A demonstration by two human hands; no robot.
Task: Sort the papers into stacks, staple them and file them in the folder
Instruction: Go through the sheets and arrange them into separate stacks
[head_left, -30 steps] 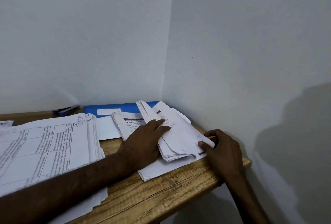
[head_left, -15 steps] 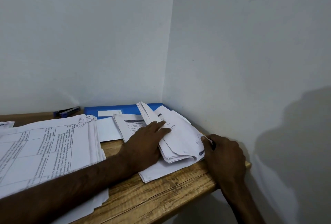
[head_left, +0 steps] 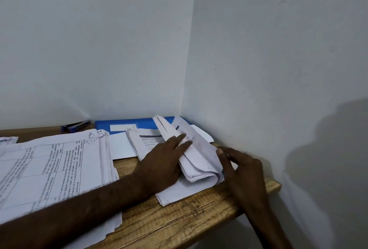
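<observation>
While the leafing goes on: keep the folded-over white paper sheaf pinned beside its fold and lift one leaf at a time, so headings can be read and nothing slides on the light brown wooden table.
Left hand: flat, fingers straight, pressing the sheaf's left flank at 9 o'clock. It grasps nothing. Hold this pressure steady.
Right hand: at 3 o'clock of the sheaf, thumb laid on the upper leaf's edge, fingers curled. It appears to pinch that edge, though any fingers beneath are hidden. Pinch lightly, as creased paper tears.
Sheaf location: right end of the table, near the wall corner, lying on loose white sheets.
Blue plastic folder: flat at 12 o'clock, partly covered by papers. Uncover it before filing.
Blue-and-black stapler: at 10 o'clock, untouched.
Thick white stack of table-ruled forms: at 9 o'clock, apart from the sheaf. It is probably one sorted pile.
Change since half a second ago: the right hand has turned, so its thumb now shows on top, farther up the edge. The left hand has not shifted.
</observation>
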